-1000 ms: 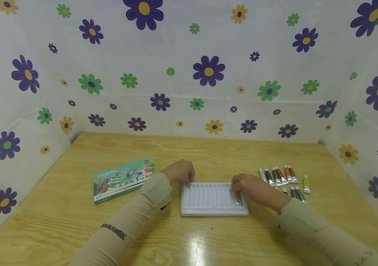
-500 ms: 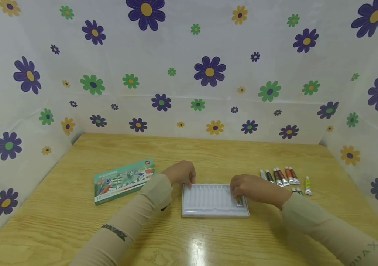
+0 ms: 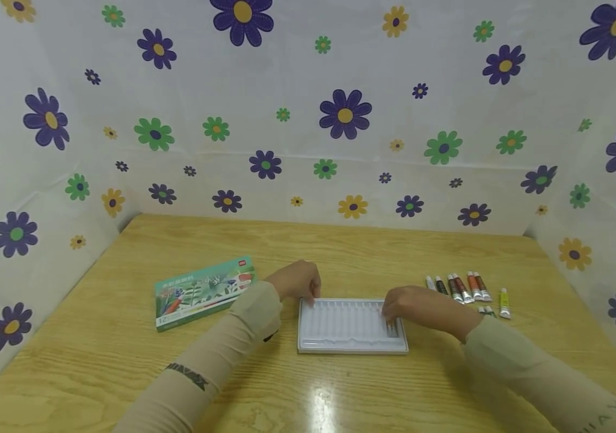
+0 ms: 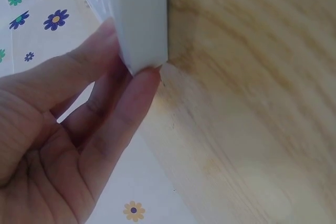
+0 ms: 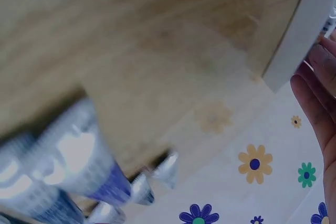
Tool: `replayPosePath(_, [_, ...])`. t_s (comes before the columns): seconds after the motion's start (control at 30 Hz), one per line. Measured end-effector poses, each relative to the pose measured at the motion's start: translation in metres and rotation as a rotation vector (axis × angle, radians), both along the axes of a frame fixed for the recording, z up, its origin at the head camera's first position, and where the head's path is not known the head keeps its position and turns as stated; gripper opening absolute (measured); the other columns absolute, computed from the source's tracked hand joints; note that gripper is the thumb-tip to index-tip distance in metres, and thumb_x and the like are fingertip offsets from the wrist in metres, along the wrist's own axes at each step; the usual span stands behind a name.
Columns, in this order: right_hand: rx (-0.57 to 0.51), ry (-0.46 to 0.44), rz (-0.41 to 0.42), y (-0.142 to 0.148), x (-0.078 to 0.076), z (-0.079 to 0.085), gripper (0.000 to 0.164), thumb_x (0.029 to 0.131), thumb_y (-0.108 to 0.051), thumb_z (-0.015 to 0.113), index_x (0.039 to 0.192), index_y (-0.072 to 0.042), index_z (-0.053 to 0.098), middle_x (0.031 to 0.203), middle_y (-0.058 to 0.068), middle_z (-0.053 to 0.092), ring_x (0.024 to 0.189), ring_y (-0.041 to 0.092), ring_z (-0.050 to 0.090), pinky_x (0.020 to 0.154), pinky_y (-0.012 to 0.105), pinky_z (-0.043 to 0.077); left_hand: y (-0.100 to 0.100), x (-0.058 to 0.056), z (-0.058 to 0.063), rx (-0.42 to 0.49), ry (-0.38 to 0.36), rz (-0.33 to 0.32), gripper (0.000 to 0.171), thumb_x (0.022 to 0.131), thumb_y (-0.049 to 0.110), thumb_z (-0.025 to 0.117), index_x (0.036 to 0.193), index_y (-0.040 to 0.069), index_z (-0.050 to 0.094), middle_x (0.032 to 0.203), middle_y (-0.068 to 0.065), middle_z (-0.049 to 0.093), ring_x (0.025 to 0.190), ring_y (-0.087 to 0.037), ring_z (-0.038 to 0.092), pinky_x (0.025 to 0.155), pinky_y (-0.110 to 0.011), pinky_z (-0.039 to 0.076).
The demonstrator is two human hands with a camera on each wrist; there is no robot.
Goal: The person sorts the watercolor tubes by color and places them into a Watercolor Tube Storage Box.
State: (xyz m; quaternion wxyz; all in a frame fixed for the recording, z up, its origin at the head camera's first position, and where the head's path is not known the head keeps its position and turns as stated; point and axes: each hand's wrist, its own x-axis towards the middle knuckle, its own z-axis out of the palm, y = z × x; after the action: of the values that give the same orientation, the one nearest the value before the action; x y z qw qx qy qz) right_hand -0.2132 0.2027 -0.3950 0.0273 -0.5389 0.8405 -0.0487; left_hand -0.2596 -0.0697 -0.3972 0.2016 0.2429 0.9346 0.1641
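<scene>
A white plastic tray (image 3: 340,328) with a row of narrow slots lies on the table between the hands. My left hand (image 3: 298,281) pinches its far left corner; in the left wrist view the thumb (image 4: 100,43) is at the inner side and a finger (image 4: 137,95) at the outer edge. My right hand (image 3: 413,308) is over the tray's right end, fingers curled down on a paint tube (image 3: 392,330). Only the tube's silvery crimped end shows in the head view, in the rightmost slot; the fingers hide the rest. The other slots in view hold nothing.
Several paint tubes (image 3: 458,288) lie in a row at the right, with a yellow tube (image 3: 505,304) apart from them. Green tubes (image 3: 486,311) are partly hidden behind the right forearm. A green paint box (image 3: 205,294) lies left, beside the left forearm.
The tube under my right hand has gone from slanted to lying straighter in the end slot. My right forearm now covers more of the green tubes. The left hand stays at the corner.
</scene>
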Motion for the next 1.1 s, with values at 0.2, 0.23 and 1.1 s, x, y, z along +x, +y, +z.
replayPosePath(0.2, [-0.036, 0.001, -0.038, 0.002, 0.0, -0.004, 0.02, 0.081, -0.002, 0.067, 0.099, -0.01, 0.073, 0.101, 0.004, 0.071, 0.095, 0.016, 0.067, 0.083, 0.024, 0.054, -0.001, -0.002, 0.001, -0.006, 0.003, 0.007, 0.007, 0.073, 0.005, 0.077, 0.074, 0.009, 0.07, 0.08, -0.004, 0.07, 0.068, -0.012, 0.057, 0.062, -0.022, 0.05])
replayPosePath(0.23, [-0.039, 0.008, -0.044, 0.002, 0.0, -0.004, 0.02, 0.081, -0.002, 0.067, 0.099, -0.01, 0.073, 0.101, 0.004, 0.071, 0.095, 0.017, 0.067, 0.084, 0.025, 0.054, -0.001, -0.002, 0.0, -0.007, 0.004, 0.009, 0.007, 0.073, 0.005, 0.077, 0.074, 0.009, 0.071, 0.08, -0.004, 0.07, 0.068, -0.012, 0.058, 0.063, -0.022, 0.05])
replayPosePath(1.1, [-0.2, 0.032, -0.379, 0.025, 0.01, 0.017, 0.02, 0.081, -0.004, 0.069, 0.101, -0.003, 0.071, 0.097, 0.008, 0.072, 0.089, 0.024, 0.067, 0.076, 0.035, 0.056, 0.002, 0.001, 0.001, 0.007, -0.006, 0.004, 0.008, 0.073, 0.004, 0.077, 0.074, 0.008, 0.07, 0.079, -0.004, 0.07, 0.068, -0.012, 0.057, 0.062, -0.022, 0.05])
